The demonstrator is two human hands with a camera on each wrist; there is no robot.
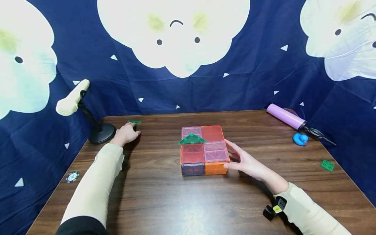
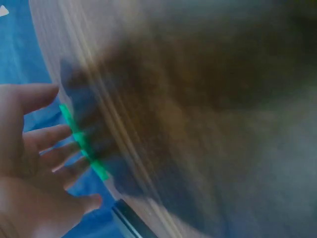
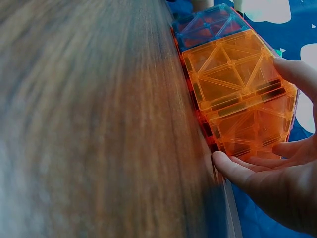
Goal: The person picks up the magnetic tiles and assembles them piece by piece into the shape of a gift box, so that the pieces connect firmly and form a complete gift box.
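Observation:
A low box of translucent magnetic tiles (image 1: 215,151) stands mid-table, its top a checker of red and pink squares. Blue and orange panels form its front. A green triangular tile (image 1: 192,139) sits on top toward the left. My right hand (image 1: 245,163) rests against the box's right side, thumb at the front corner and fingers spread along the orange side panel (image 3: 255,126). At the table's far left edge, my left hand (image 1: 127,133) reaches with extended fingers to another green triangular tile (image 1: 134,122). In the left wrist view that green tile (image 2: 84,143) lies right at the fingertips.
Left of my left hand stands a black round-based stand (image 1: 101,133) holding a cream-coloured piece. A poker chip (image 1: 72,177) lies at the left edge. On the right are a purple pump (image 1: 286,116), a blue rubber duck (image 1: 300,139) and a green toy brick (image 1: 327,165).

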